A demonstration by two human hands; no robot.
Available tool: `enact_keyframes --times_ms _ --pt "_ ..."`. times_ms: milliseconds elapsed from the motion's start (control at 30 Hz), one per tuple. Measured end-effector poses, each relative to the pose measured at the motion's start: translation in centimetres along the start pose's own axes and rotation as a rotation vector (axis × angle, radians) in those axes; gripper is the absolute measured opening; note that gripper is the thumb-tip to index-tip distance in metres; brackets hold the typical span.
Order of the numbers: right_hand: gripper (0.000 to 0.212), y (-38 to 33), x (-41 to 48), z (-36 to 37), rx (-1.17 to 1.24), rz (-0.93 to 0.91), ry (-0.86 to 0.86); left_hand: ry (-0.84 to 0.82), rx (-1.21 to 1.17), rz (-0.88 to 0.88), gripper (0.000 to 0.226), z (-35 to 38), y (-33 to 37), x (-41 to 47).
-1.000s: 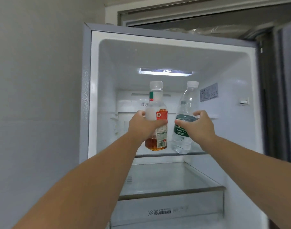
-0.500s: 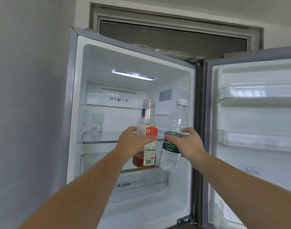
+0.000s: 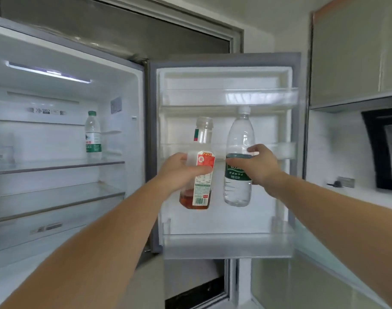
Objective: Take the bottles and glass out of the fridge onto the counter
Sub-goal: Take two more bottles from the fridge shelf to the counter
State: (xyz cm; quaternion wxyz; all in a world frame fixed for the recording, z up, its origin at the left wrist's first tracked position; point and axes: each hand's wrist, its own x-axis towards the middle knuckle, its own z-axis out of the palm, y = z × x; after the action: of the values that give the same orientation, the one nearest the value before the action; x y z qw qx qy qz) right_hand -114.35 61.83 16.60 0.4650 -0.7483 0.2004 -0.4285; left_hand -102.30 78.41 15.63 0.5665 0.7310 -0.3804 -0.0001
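Note:
My left hand [image 3: 181,170] grips a clear bottle with a red label and amber liquid at its bottom [image 3: 200,190]. My right hand [image 3: 255,166] grips a clear water bottle with a dark green label [image 3: 238,139]. Both bottles are upright in the air in front of the open fridge door [image 3: 224,81]. Inside the fridge, another water bottle with a green cap [image 3: 93,134] stands on the upper glass shelf [image 3: 57,165]. A clear glass [image 3: 2,150] sits at the far left of that shelf, blurred.
The fridge door's inner bins [image 3: 228,244] are right behind the held bottles. A counter edge [image 3: 324,248] runs along the lower right, under wall cabinets [image 3: 355,52] and a black range hood [image 3: 384,150]. Lower fridge shelves [image 3: 57,197] sit to the left.
Both hands have carried their bottles out of the fridge and rightward, now in front of the open door. The view has swung right, revealing the green-capped bottle inside.

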Motion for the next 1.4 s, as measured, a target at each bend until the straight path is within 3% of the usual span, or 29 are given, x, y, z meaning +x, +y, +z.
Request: enact_keyframes --times_ms 300,467,667,767,867,1133,1400 --pt "0.072 9.1 0.4 -19.4 -0.229 0.157 0.260 -0.359 -0.199 0.021 0.071 22.8 4.0 0.2" --pt "0.069 12.8 -1.5 -27.5 -0.314 0.280 0.434 -0.536 -0.234 0.089 0.068 32.3 5.8 1.1" --pt "0.064 13.0 -7.2 -37.2 -0.442 0.399 0.720 -0.769 -0.324 0.221 0.063 43.1 10.4 0.6" --pt "0.066 11.9 -11.8 -41.4 -0.494 0.452 0.866 -0.889 -0.380 0.285 0.054 48.7 13.2 -2.5" --pt "0.065 10.8 -17.8 -44.3 -0.528 0.520 1.024 -1.034 -0.448 0.358 0.061 53.5 16.1 -7.6" --pt "0.066 6.3 -35.9 -48.0 -0.649 0.737 1.425 -1.524 -0.498 0.582 0.063 58.2 22.6 -25.4" --pt "0.066 2.0 -50.1 -50.7 -0.692 0.872 1.585 -1.647 -0.476 0.798 0.079 57.0 27.7 -39.4"
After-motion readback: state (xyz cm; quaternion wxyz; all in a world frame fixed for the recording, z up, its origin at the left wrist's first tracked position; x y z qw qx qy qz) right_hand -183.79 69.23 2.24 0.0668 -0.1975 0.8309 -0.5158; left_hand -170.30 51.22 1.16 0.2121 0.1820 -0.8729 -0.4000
